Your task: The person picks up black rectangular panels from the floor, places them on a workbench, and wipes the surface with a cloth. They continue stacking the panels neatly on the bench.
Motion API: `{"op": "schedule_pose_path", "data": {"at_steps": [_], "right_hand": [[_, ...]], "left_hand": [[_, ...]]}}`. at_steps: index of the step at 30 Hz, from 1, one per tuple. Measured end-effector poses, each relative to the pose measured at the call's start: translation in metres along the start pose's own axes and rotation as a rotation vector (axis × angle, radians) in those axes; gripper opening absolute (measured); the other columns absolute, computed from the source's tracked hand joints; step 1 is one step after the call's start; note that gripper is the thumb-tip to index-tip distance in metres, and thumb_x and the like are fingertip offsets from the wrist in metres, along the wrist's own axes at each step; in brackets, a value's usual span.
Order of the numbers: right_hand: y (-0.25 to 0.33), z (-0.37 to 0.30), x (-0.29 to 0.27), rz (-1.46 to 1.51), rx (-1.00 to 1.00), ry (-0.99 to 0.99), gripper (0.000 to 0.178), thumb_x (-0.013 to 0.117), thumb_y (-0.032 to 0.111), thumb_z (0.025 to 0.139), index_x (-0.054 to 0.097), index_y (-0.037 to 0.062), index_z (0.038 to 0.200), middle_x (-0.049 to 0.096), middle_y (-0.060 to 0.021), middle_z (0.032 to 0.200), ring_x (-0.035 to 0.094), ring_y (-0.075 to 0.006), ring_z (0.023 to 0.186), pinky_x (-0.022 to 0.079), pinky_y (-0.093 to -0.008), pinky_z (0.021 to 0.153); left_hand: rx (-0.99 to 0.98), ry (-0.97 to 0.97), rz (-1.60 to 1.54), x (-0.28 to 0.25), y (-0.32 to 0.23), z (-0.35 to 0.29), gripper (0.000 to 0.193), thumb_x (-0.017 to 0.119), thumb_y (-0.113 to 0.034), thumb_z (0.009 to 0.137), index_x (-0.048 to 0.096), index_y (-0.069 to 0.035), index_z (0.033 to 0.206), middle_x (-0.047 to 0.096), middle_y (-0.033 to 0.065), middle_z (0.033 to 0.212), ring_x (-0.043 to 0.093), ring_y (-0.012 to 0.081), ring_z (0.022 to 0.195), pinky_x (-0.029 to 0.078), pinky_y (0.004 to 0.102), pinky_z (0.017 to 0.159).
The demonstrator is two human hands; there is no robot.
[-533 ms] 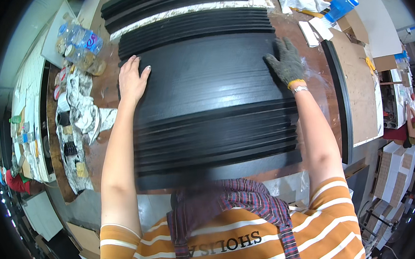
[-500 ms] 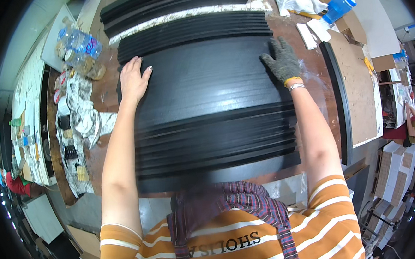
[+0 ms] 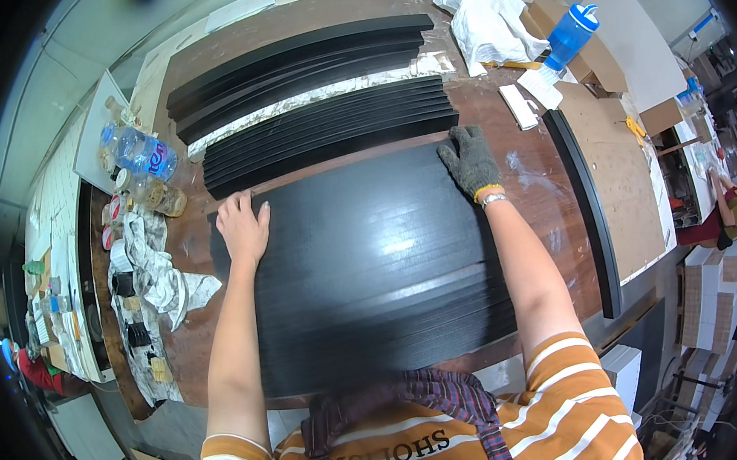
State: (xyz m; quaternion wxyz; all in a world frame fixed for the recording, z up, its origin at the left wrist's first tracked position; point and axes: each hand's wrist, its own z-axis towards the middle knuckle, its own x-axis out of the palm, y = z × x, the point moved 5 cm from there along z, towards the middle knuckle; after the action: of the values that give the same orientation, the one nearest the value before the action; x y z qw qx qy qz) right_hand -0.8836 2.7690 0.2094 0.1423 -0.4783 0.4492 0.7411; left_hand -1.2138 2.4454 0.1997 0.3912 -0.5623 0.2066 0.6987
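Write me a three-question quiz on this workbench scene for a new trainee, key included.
1. Which of the worker's hands wears the grey glove?
2. True or false: the clear bottles and the blue container are on the same side of the broad panel.
3. Fill in the colour: the panel's top face is ____.

Key:
1. The right hand; the left hand is bare.
2. False: bottles left, container right.
3. Black.

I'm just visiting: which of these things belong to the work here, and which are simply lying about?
Seem part of the work:
flat black pieces, touched by the left hand and gloved right hand
row of black strips just beyond, probably

Apparently just lying about:
white plastic bag
blue bottle
clear plastic bottle
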Motion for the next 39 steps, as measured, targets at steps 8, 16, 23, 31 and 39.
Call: {"op": "schedule_pose_path", "data": {"at_steps": [8,16,23,31,39], "right_hand": [[-0.006,-0.002,0.01,-0.138,-0.024,-0.029,0.066,0.064,0.04,0.095,0.046,0.0049,0.148,0.036,-0.028,0.155,0.035,-0.0433,0.144,0.031,-0.0464,0.119],[-0.006,0.049,0.024,-0.184,0.034,0.024,0.076,0.057,0.05,0.096,0.036,0.0081,0.156,0.028,-0.0285,0.16,0.028,-0.043,0.148,0.026,-0.0462,0.122],[-0.002,-0.028,-0.037,-0.247,-0.159,-0.047,0.076,0.059,0.052,0.096,0.038,0.0077,0.154,0.028,-0.0286,0.16,0.025,-0.0449,0.149,0.026,-0.0496,0.121],[0.01,-0.067,-0.007,-0.381,-0.2,0.012,0.069,0.058,0.052,0.096,0.045,0.0112,0.15,0.036,-0.0233,0.157,0.032,-0.0429,0.146,0.027,-0.0522,0.119],[-0.003,-0.108,-0.052,-0.344,-0.239,-0.042,0.073,0.054,0.057,0.097,0.04,0.0132,0.154,0.028,-0.0243,0.162,0.024,-0.0453,0.15,0.019,-0.0535,0.123]], "left_hand": [[-0.032,0.108,0.076,0.005,0.02,0.007,0.081,0.06,-0.048,0.095,0.026,-0.011,0.159,0.021,0.0144,0.166,0.021,0.0334,0.152,0.014,0.0686,0.118],[-0.112,0.193,0.095,0.029,0.04,0.051,0.076,0.052,-0.048,0.1,0.024,-0.012,0.161,0.02,0.01,0.168,0.019,0.0301,0.154,0.014,0.0681,0.118],[0.089,0.23,-0.114,-0.051,0.017,-0.064,0.078,0.059,-0.037,0.095,0.027,-0.01,0.16,0.022,0.0131,0.168,0.018,0.033,0.155,0.01,0.0682,0.118],[0.15,0.198,0.064,-0.014,0.023,-0.071,0.082,0.055,-0.046,0.098,0.02,-0.007,0.161,0.019,0.0113,0.169,0.016,0.0281,0.156,0.011,0.0628,0.121],[0.23,0.23,-0.087,-0.072,0.004,-0.143,0.082,0.056,-0.04,0.096,0.02,-0.006,0.161,0.019,0.0123,0.169,0.015,0.0313,0.156,0.007,0.0611,0.122]]}}
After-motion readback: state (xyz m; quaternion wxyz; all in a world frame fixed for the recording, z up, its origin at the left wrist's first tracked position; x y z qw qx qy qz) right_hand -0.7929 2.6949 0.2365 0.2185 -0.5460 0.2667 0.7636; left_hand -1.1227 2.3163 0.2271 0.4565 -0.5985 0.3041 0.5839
